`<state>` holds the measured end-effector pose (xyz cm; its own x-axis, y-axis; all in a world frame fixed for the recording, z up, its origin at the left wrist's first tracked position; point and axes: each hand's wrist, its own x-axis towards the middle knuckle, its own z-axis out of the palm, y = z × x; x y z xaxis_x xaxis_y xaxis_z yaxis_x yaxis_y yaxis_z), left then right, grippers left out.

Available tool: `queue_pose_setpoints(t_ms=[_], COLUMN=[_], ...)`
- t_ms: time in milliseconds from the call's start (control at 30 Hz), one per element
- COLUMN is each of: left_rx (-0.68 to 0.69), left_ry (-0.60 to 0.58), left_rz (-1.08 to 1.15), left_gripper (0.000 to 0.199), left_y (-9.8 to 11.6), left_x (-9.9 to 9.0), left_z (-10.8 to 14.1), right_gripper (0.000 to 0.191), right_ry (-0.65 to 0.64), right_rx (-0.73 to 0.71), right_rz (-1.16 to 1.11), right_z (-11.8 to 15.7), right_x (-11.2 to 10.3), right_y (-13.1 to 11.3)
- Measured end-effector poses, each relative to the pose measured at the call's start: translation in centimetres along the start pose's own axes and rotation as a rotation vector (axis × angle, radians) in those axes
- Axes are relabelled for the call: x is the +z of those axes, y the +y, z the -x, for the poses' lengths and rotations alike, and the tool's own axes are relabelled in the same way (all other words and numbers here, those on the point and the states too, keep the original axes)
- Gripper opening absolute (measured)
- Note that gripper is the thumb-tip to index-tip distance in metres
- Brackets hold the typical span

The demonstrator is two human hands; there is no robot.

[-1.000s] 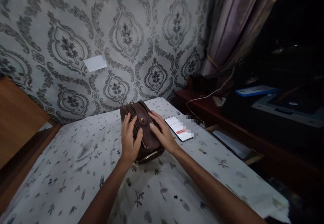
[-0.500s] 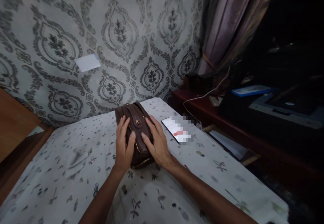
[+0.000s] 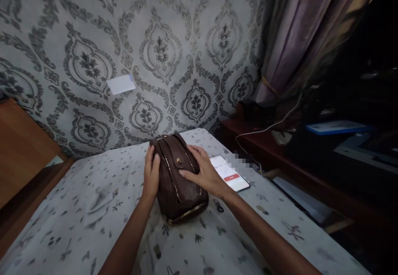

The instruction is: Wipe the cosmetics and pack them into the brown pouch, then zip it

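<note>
Left hand (image 3: 152, 174) and right hand (image 3: 205, 173) rest on a brown bag (image 3: 185, 188) lying on printed cloth (image 3: 124, 221), beside a phone (image 3: 229, 173).

Bag (image 3: 182, 192) on the cloth (image 3: 77, 225); phone (image 3: 233, 180) right of it; wall (image 3: 174, 59) behind; apparently a drawer (image 3: 339, 225) farther right.

Phone (image 3: 238, 184): right part pixelated, smaller screen text illegible, one edge partly behind right hand (image 3: 205, 174). Bag (image 3: 172, 182): underside hidden, right side partly covered by same hand. Left forearm (image 3: 132, 229), right forearm (image 3: 263, 234) cut by bottom edge, wooden furniture (image 3: 25, 150) by left. Blue-edged object (image 3: 337, 127) blurred.
</note>
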<state>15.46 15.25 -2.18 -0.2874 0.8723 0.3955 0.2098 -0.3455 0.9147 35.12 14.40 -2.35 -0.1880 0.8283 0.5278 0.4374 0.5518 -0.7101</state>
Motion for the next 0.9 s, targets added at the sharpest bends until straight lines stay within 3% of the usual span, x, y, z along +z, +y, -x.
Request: queue_pose_setpoints(t_ms=[133,367,467,600,700,900], left_rx=[-0.012,-0.037,-0.067,-0.219,-0.411,-0.721], left_ry=[0.014,0.031,0.032,0.026,-0.054,-0.218], left_rz=[0.011,0.055,0.068,0.064,0.045,-0.093], left_gripper=[0.059,0.053,0.048,0.039,0.039,0.038], left_y=[-0.1,0.0,-0.1,-1.1,-2.1,-3.2], left_x=[0.5,1.0,0.6,0.3,0.0,-1.0], left_z=[0.1,0.3,-0.6,-4.5,-8.4,-14.1], right_gripper=[0.077,0.074,0.067,0.057,0.053,0.051], right_ry=[-0.073,-0.030,0.054,0.257,0.366,0.408], right_rx=[0.017,0.005,0.021,0.014,0.002,-0.034], right_rz=[-0.082,-0.056,-0.019,0.109,0.144,0.164], right_z=[-1.7,-1.5,-0.6,1.6,3.0,3.5], right_x=[0.4,0.9,1.3,2.6,3.5,4.0], right_y=[0.3,0.0,-0.3,-1.3,-1.8,-1.7])
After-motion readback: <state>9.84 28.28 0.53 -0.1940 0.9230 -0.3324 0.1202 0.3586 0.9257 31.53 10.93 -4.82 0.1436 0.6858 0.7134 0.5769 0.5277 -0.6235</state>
